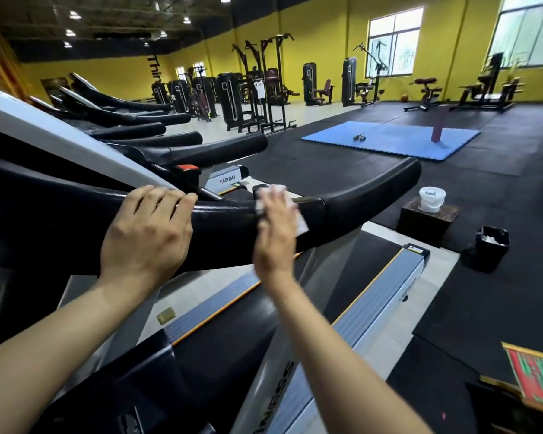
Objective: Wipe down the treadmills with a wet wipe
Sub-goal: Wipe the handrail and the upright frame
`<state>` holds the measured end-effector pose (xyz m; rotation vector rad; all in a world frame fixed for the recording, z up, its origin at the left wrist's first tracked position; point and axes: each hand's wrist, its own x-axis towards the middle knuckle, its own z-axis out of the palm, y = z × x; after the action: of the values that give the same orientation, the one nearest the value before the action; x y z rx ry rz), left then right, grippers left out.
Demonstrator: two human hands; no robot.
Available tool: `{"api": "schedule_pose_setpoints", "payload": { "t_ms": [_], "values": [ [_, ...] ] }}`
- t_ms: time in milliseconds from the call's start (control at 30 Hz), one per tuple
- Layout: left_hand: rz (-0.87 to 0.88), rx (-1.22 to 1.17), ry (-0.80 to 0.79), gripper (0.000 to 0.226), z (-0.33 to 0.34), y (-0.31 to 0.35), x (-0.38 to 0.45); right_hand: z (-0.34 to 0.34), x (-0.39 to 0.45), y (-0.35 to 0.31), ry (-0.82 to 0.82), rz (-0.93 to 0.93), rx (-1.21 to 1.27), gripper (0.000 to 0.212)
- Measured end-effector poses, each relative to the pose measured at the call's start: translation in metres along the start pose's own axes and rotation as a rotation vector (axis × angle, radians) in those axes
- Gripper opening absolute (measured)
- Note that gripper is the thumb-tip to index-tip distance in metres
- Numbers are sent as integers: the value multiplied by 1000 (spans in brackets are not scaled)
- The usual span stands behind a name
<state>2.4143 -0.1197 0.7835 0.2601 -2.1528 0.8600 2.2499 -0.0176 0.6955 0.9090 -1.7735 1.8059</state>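
Note:
I stand at the nearest treadmill, whose thick black handrail (367, 195) runs across the middle of the view. My left hand (145, 230) grips the rail from above, fingers curled over its top. My right hand (276, 233) lies flat on the rail further right, fingers straight, pressing a white wet wipe (300, 222) against it; the hand is motion-blurred. The wipe's edges show above and to the right of the fingers. Below lie the black running belt (355, 270) and grey side rails (386, 305).
A white wipe tub (431, 200) sits on a dark box (427, 222) to the right, with a black bin (491, 249) holding used wipes beside it. More treadmills (132, 120) line up behind. A blue mat (392, 139) and weight machines fill the far floor.

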Motion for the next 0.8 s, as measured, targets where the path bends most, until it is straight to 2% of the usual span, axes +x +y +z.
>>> {"api": "schedule_pose_setpoints", "payload": {
  "t_ms": [100, 167, 200, 267, 333, 400, 433, 500, 600, 700, 767, 800],
  "values": [
    [-5, 3, 12, 38, 0, 0, 0, 18, -27, -43, -149, -289, -20, 51],
    [-9, 1, 18, 37, 1, 0, 1, 7, -13, -27, -178, -363, -25, 49],
    [-12, 2, 25, 37, 2, -1, 1, -1, -2, -9, -149, -328, -18, 46],
    [-17, 8, 36, 36, 3, 0, 1, -23, 20, 37, 2, -85, -4, 39],
    [-20, 18, 43, 35, 4, 1, 1, -45, 34, 73, 123, 235, 32, 42],
    [-27, 26, 49, 34, 5, 4, 1, -43, 32, 74, 183, 376, 49, 48],
    [-37, 28, 49, 34, 6, 4, 1, -34, 25, 61, 201, 361, 56, 48],
    [-59, 32, 42, 34, 6, 6, 1, -8, -5, 24, 189, 193, 55, 49],
    [-86, 28, 26, 34, 4, 9, 3, 22, -62, -21, -11, -70, 20, 62],
    [-72, 2, -12, 37, 1, 9, 4, 15, -63, -1, -91, -201, -33, 55],
    [-55, -2, -35, 37, -1, 10, 4, -1, -40, 29, -23, -162, -14, 54],
    [-52, 5, -42, 37, -1, 11, 4, -10, -26, 49, 48, -56, 17, 50]
  ]
}}
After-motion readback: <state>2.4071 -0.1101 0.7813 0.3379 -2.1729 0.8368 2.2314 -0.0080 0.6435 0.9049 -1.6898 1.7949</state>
